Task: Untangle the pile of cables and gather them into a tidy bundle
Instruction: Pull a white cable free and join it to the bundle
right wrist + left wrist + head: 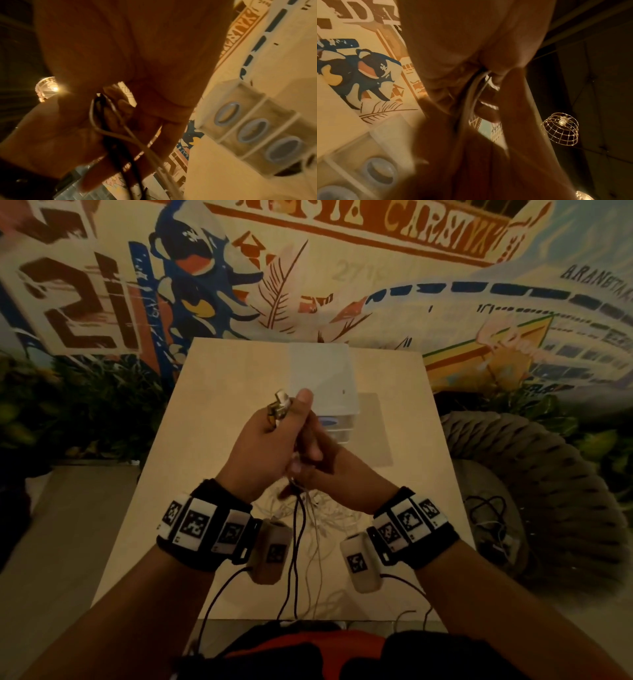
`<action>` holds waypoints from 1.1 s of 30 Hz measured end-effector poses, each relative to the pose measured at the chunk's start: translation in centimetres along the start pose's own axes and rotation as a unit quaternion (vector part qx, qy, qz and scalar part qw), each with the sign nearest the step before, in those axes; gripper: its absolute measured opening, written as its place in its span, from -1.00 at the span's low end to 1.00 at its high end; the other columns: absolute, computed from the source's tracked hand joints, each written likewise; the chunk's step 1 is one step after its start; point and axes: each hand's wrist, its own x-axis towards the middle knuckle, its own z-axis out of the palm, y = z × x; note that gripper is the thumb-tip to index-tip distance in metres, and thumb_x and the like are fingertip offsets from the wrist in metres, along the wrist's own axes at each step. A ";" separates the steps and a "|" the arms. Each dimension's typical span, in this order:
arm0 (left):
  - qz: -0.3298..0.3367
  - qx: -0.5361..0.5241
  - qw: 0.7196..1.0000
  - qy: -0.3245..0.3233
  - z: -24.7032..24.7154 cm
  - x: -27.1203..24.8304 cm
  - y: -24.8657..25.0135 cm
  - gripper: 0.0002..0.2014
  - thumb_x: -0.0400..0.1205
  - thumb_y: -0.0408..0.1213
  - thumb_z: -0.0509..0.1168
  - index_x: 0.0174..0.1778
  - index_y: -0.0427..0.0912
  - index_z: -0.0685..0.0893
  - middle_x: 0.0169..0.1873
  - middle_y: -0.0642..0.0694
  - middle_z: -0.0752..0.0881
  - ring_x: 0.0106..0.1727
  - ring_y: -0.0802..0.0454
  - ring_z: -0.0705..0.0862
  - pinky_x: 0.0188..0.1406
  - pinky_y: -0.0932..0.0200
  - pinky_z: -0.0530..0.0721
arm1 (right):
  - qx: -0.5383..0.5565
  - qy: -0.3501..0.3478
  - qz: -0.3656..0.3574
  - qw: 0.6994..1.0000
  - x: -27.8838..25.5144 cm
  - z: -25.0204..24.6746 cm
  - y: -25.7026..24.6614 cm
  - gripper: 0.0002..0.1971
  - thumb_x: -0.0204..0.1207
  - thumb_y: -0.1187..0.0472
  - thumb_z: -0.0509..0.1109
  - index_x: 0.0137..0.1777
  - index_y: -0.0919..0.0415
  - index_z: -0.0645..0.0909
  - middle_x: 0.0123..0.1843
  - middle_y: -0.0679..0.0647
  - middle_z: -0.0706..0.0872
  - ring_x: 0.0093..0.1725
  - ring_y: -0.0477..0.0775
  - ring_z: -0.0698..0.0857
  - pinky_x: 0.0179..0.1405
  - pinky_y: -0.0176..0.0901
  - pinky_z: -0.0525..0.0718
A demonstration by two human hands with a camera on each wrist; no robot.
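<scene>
Together above the table (212, 378): left hand (270, 446) gripping gathered cables (297, 529) with plug ends (279, 407) upward, right hand (329, 470) pinching strands hanging below.

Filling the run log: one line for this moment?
left hand: grips cable plugs | right hand: pinches hanging cables | white tangle: on table

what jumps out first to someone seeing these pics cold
At the centre, over the pale square table, the left hand grips a bunch of cable plugs while the right hand holds thin black and white cables hanging down. Behind stands a white plastic drawer box, against a bright painted mural wall.
</scene>
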 end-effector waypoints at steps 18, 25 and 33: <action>-0.033 -0.072 0.994 -0.076 -0.8 0.8 -3.2 -0.67 0.86 -0.16 0.08 0.02 -0.15 0.74 -0.59 -0.10 0.47 -0.27 -0.24 0.78 -0.05 -0.07 0.77 | -0.065 0.029 0.073 0.995 -1.0 -0.1 4.7 -0.61 0.66 -0.30 0.25 -0.40 -0.26 0.57 -0.45 -0.04 0.42 -0.48 -0.02 0.40 -0.36 -0.04 0.42; -0.081 -0.218 0.972 -0.019 -1.2 0.7 -3.2 -0.82 0.84 -0.29 0.14 0.15 -0.15 0.66 -0.41 -0.14 0.07 -0.47 -0.01 0.05 -0.47 0.09 0.11 | -0.099 0.002 0.191 0.977 -4.6 -1.3 9.8 -0.55 0.68 -0.09 0.38 -0.35 0.18 0.48 -0.54 0.04 0.54 -0.53 -0.01 0.54 -0.35 -0.19 0.61; -0.154 -0.218 0.964 -0.013 -1.8 0.7 -4.4 -0.83 0.79 -0.38 0.23 0.08 -0.15 0.75 -0.44 -0.06 0.09 -0.50 0.02 0.06 -0.55 0.20 0.16 | -0.101 -0.048 0.306 0.946 -12.2 -2.2 15.8 -0.45 0.50 -0.38 0.33 -0.40 0.10 0.51 -0.47 0.04 0.62 -0.47 -0.09 0.62 -0.22 -0.20 0.64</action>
